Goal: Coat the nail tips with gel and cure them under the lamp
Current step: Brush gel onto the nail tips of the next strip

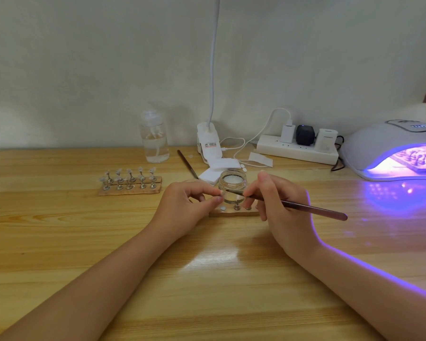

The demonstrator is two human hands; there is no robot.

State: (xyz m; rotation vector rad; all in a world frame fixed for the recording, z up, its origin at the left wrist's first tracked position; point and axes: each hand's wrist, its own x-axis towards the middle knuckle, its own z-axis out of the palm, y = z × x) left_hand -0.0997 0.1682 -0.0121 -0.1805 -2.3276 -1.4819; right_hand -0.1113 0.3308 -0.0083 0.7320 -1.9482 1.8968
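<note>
While both forearms reach in from six o'clock across the wooden table (84, 242), the person's hands meet just below the middle of the view. The left hand (182, 207) pinches a small clear nail tip (221, 193) between thumb and forefinger, the other fingers curled loosely under; the tip is too small to tell whether gel lies on it. The right hand (278, 205) grips a thin dark brush (305, 207) pen-fashion, its handle running out toward four o'clock and its bristle end touching or just short of the pinched tip. Directly behind the fingers, toward twelve o'clock, stands an open clear gel jar (233, 182), and beneath the hands lies a small wooden holder (234, 212) bearing round metal studs, partly hidden by the fingers. At nine o'clock from the hands a second wooden stand (130, 189) carries two rows of nail tips on metal stems. At three o'clock, by the right edge, the white curing lamp (369, 146) glows violet, with another holder of tips dimly visible inside it and violet light spilling over the table and along the right forearm. Toward eleven o'clock stands a clear pump bottle (155, 141); near twelve o'clock a white clip lamp (208, 141) rises on a bending neck, with white pads (221, 168) and a spare brush (188, 164) lying beside it. At one o'clock a white power strip (295, 151) holds three plugs against the wall.
</note>
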